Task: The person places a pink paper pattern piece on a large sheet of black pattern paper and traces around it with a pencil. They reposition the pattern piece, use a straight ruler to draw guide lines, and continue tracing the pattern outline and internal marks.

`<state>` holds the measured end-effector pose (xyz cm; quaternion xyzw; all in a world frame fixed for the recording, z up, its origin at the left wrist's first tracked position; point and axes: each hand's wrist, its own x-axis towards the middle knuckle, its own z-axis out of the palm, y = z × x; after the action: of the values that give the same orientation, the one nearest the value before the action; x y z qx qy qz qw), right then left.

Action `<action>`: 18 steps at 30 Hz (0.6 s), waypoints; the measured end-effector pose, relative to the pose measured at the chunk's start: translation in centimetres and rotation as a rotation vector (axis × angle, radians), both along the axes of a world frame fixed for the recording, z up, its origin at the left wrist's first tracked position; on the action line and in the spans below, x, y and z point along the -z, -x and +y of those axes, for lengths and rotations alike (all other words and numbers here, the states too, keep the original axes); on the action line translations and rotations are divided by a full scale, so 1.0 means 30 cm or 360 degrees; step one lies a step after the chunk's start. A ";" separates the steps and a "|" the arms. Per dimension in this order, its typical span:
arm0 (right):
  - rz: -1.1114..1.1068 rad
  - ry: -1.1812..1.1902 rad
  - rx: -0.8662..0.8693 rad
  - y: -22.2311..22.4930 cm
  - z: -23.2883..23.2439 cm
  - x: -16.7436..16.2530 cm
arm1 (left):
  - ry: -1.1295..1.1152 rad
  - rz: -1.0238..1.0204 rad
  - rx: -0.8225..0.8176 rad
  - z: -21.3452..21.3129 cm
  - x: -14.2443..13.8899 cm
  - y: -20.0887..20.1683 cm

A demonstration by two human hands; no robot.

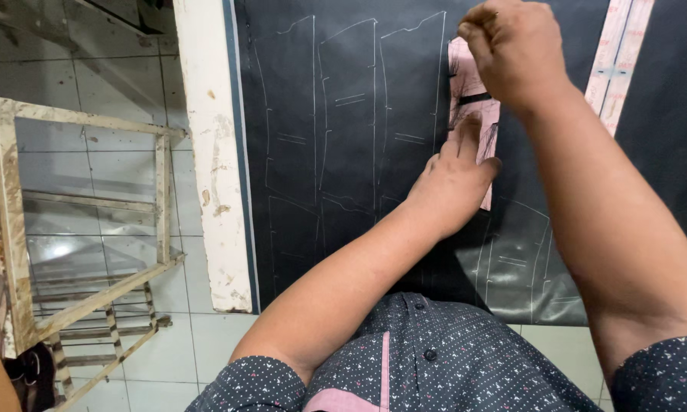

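1. Pink pattern template: narrow card strip lying flat on the black fabric sheet, just right of 3 finished chalk outlines.
2. Left hand: palm down, fingers spread and pressed flat on the lower half of the template, pinning it to the fabric.
3. Right hand: above the template's upper edge, fingertips bunched as if pinching a small marker; the marker itself is too small to make out.
4. Black fabric sheet: spread over the tabletop, whose chipped white edge runs down the left of the template; further chalk outlines sit below the template near the fabric's front edge.
5. Pink ruler strip: lies on the fabric, well to the right of the template.
6. Metal frame: stands on the tiled floor, far left of the template.

Risk, as a judgement: if the left hand's pressure eases, the template may slide and the traced line would drift into the neighbouring outline; a forearm dragged across the fabric could smudge chalk below.
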<state>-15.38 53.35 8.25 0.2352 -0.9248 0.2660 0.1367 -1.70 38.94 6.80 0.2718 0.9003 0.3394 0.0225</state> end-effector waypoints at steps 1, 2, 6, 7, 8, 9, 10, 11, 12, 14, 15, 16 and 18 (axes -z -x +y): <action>0.0035 -0.0022 0.0015 0.001 0.009 -0.007 | 0.0001 0.0006 -0.0004 -0.002 -0.002 -0.001; 0.0071 -0.0044 0.0032 0.002 0.025 -0.018 | 0.0008 0.0024 0.0000 -0.004 -0.003 -0.003; 0.0297 -0.0163 0.0064 0.016 0.080 -0.050 | 0.0008 0.0019 0.0017 -0.005 -0.001 -0.001; 0.0330 -0.0189 0.0078 0.015 0.094 -0.056 | 0.0000 -0.0007 0.0024 -0.004 0.001 0.000; 0.0326 -0.0204 0.0102 0.014 0.105 -0.061 | 0.0014 -0.0017 0.0028 -0.003 0.003 0.002; 0.0316 -0.0197 0.0115 0.012 0.110 -0.060 | 0.0028 -0.0030 0.0032 -0.002 0.005 0.001; 0.0305 -0.0191 0.0128 0.010 0.115 -0.059 | 0.0042 -0.0043 0.0037 0.000 0.008 0.001; 0.0289 -0.0162 0.0131 0.006 0.118 -0.057 | 0.0042 -0.0019 0.0033 -0.002 0.011 0.000; 0.0298 -0.0154 0.0136 0.003 0.121 -0.055 | 0.0040 0.0005 0.0032 -0.003 0.014 -0.001; 0.0343 -0.0157 0.0144 0.002 0.124 -0.050 | 0.0033 0.0027 0.0033 -0.001 0.020 -0.001; 0.0324 -0.0140 0.0147 0.001 0.127 -0.049 | 0.0029 0.0023 0.0034 -0.002 0.023 -0.002; 0.0305 -0.0123 0.0151 -0.001 0.129 -0.047 | 0.0025 0.0020 0.0034 -0.002 0.025 -0.003; 0.0149 -0.0035 0.0158 -0.013 0.137 -0.043 | 0.0004 0.0025 0.0025 -0.003 0.028 -0.002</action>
<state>-14.98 57.46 9.54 0.2027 -0.9308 0.2373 0.1902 -1.65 38.84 5.96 0.2815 0.8987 0.3358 0.0183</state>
